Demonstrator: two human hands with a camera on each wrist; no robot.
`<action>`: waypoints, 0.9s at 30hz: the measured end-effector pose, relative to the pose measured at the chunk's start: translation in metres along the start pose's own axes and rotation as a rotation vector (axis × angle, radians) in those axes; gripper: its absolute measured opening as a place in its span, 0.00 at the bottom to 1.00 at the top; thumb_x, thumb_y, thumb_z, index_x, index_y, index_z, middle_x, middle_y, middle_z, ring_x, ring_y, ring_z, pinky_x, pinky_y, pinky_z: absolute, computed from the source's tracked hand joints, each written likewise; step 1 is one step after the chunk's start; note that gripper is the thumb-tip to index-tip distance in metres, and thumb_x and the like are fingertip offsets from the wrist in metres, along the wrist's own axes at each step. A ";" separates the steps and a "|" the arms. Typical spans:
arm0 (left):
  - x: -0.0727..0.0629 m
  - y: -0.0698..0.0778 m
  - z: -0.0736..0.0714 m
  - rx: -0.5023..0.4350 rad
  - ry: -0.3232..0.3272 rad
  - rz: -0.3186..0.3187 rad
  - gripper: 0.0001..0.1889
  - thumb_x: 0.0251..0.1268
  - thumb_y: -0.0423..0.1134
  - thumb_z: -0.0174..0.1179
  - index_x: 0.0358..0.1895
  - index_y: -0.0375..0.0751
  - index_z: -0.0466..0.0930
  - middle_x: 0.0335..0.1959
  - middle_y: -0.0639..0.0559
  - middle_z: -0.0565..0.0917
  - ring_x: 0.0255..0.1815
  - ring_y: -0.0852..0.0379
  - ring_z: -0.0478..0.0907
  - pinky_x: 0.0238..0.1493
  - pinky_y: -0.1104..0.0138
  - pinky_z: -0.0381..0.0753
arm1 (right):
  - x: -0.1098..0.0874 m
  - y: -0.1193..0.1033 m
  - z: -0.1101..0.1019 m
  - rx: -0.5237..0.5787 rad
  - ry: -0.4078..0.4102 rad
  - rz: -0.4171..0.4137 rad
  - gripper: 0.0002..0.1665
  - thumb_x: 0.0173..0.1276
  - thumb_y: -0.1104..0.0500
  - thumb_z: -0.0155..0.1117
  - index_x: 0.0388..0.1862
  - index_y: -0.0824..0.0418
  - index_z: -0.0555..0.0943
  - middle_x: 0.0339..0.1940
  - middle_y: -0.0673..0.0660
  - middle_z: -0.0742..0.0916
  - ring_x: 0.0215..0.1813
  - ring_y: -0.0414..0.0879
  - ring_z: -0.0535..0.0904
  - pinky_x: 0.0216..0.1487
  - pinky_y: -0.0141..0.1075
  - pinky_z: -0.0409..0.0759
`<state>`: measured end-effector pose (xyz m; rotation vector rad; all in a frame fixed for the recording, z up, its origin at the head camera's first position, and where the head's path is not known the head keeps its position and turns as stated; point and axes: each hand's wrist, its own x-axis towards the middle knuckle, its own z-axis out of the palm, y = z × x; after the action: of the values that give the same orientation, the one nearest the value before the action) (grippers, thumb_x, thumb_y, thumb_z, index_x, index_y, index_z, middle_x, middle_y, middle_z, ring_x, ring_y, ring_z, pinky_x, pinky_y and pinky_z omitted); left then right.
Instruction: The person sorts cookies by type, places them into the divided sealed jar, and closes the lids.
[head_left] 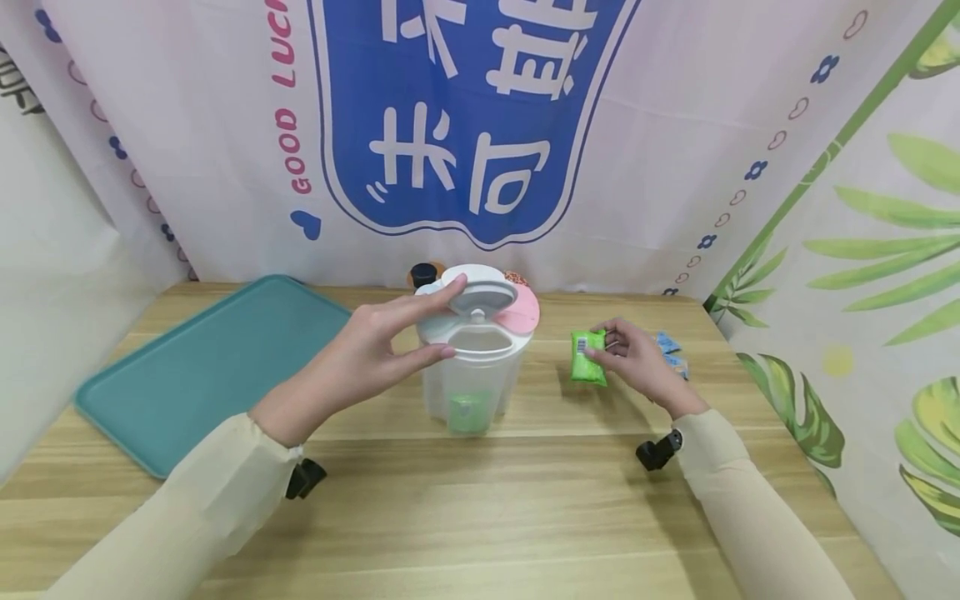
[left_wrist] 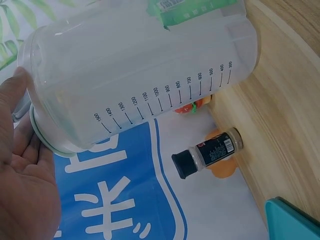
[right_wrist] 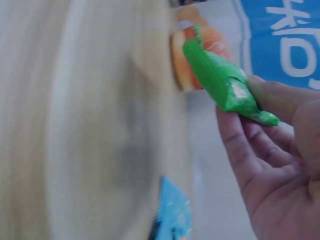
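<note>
A clear plastic storage container [head_left: 480, 375] with measuring marks stands upright mid-table. Its white and pink top has a grey-white flap [head_left: 483, 296] tilted up over an opening. My left hand [head_left: 367, 346] reaches to it, index fingertip at the raised flap and thumb at the near rim, both fingers fairly straight. Through the wall shows a green packet [head_left: 470, 412] lying at the bottom, seen in the left wrist view as a green wrapper [left_wrist: 195, 11]. To the right of the container, my right hand [head_left: 633, 358] pinches another green packet [head_left: 588, 357] between thumb and fingers, above the table.
A teal tray [head_left: 217, 367] lies at the left. Behind the container are a black-capped seasoning jar [left_wrist: 215, 150], an orange item [left_wrist: 223, 169] and a burger-shaped thing [right_wrist: 182, 62]. Blue packets [head_left: 667, 342] lie by my right wrist. A printed cloth [head_left: 225, 150] hangs along the back edge.
</note>
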<state>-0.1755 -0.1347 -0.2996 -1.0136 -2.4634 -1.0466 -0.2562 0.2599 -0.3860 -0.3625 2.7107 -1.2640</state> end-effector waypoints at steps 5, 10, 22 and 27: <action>0.000 0.000 0.000 0.003 0.000 -0.002 0.40 0.64 0.36 0.75 0.79 0.49 0.69 0.70 0.41 0.82 0.59 0.48 0.87 0.58 0.53 0.90 | -0.003 -0.021 -0.004 0.098 0.118 -0.054 0.26 0.80 0.56 0.64 0.69 0.68 0.71 0.55 0.65 0.84 0.49 0.37 0.85 0.49 0.30 0.90; -0.001 0.000 0.000 0.003 0.001 0.001 0.40 0.64 0.35 0.75 0.79 0.49 0.69 0.69 0.41 0.83 0.57 0.49 0.87 0.56 0.54 0.90 | -0.008 -0.052 -0.007 0.247 0.204 -0.193 0.22 0.79 0.62 0.63 0.64 0.71 0.71 0.48 0.52 0.84 0.45 0.33 0.84 0.46 0.26 0.90; 0.000 -0.001 0.003 -0.016 0.027 0.012 0.41 0.62 0.35 0.75 0.79 0.49 0.69 0.67 0.42 0.84 0.58 0.49 0.87 0.58 0.55 0.91 | -0.039 -0.149 -0.010 0.470 0.318 -0.492 0.14 0.75 0.70 0.64 0.54 0.57 0.79 0.52 0.51 0.88 0.50 0.40 0.89 0.49 0.30 0.91; 0.000 -0.001 0.002 -0.018 0.022 0.009 0.41 0.63 0.35 0.75 0.79 0.49 0.69 0.67 0.42 0.84 0.60 0.48 0.87 0.60 0.53 0.90 | -0.043 -0.167 0.002 0.437 0.304 -0.640 0.13 0.72 0.75 0.64 0.53 0.69 0.79 0.48 0.48 0.89 0.44 0.40 0.89 0.45 0.31 0.91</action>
<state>-0.1756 -0.1336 -0.3018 -1.0119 -2.4342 -1.0733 -0.1875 0.1663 -0.2579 -1.1150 2.5055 -2.1747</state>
